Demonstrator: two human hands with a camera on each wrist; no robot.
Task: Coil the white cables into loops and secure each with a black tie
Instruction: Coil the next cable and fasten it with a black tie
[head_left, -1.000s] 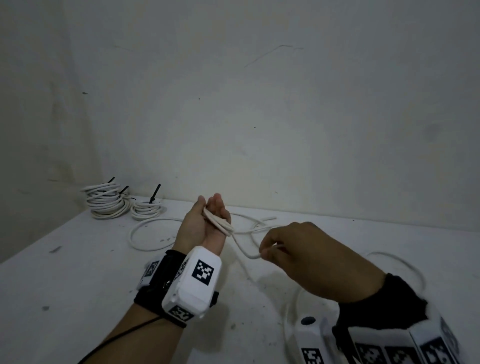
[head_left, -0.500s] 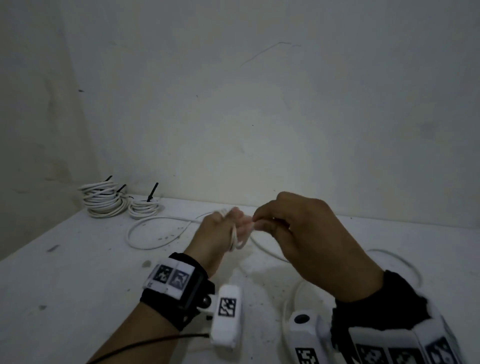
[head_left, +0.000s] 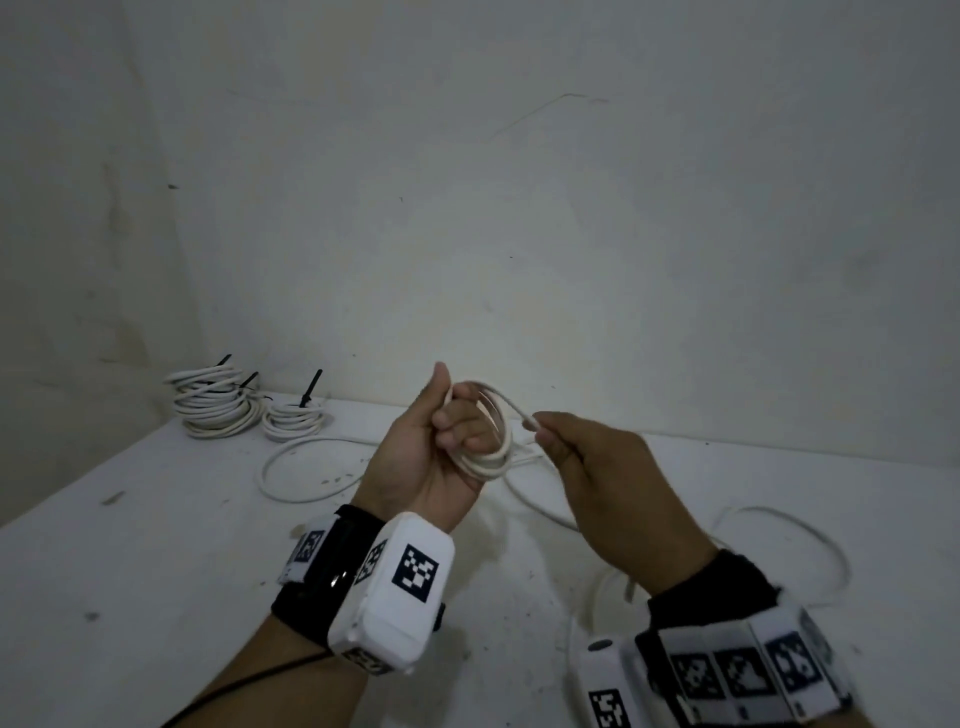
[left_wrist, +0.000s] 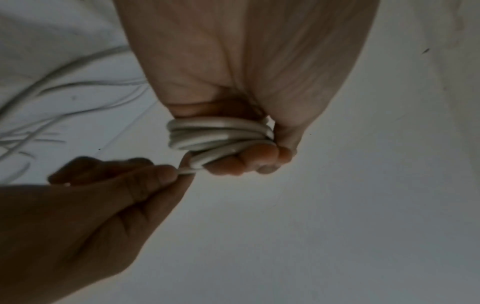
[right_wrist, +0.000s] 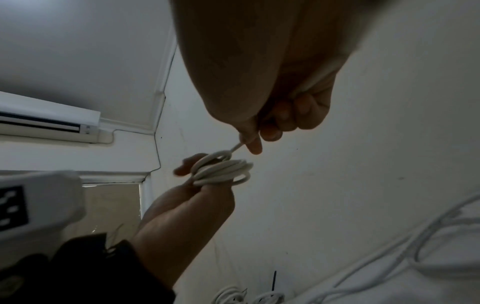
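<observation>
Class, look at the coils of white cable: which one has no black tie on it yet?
The white cable coil wound around the left hand; the two coils by the wall show black ties.

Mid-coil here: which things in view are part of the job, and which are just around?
Job:
left hand gripping the coil
right hand pinching the cable end
loose cables on the table
tied coils with black ties

Just around:
air conditioner
wall
</observation>
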